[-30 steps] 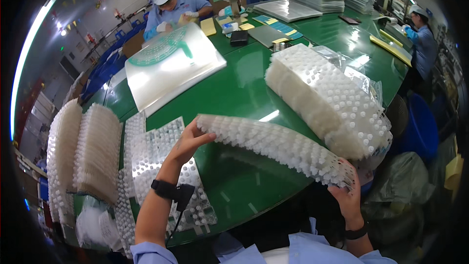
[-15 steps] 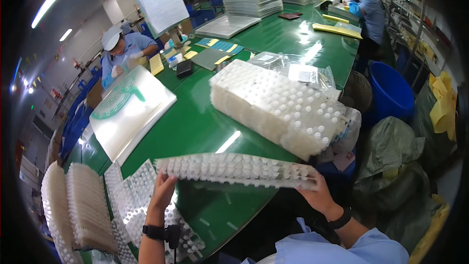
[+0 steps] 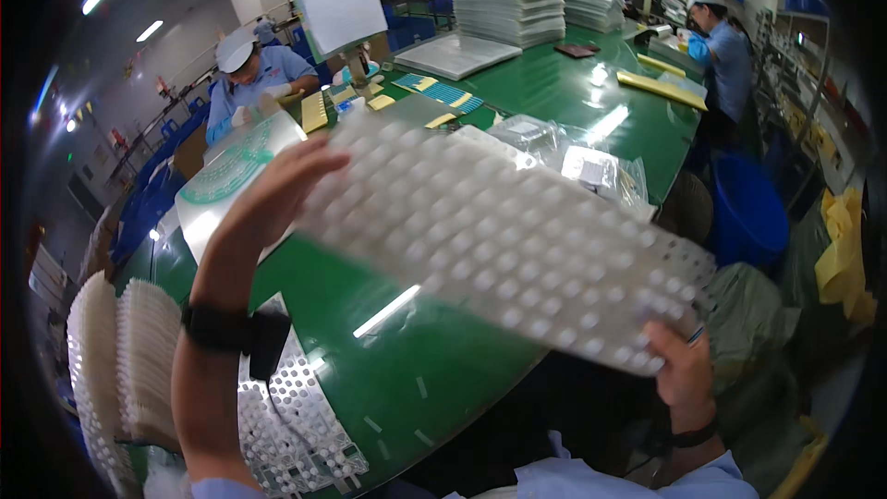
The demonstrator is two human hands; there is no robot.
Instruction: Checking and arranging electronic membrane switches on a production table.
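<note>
A translucent plastic sheet with rows of round white bumps [image 3: 499, 240] is stretched between my hands, tilted and blurred by motion. My left hand [image 3: 286, 185] is at its far left end, fingers along the corner and smeared. Gripping the near right corner is my right hand [image 3: 684, 370], thumb on top. Behind the sheet, a stack of similar bumped sheets [image 3: 686, 257] shows only at its right end and far edge; whether the held sheet touches it I cannot tell. By my left forearm, more bumped sheets [image 3: 300, 430] lie on the green table [image 3: 370, 374].
Two thick bundles of bumped sheets [image 3: 148, 351] stand at the left. Further back are a large sheet with a green print [image 3: 231, 176], a clipboard [image 3: 337, 5] and clear bags [image 3: 601, 171]. A blue bin [image 3: 753, 208] stands right. Two co-workers sit beyond.
Both hands have moved apart; the left rose forward and the right went outward. The sheet, seen edge-on before, now shows its broad face and covers most of the stack.
</note>
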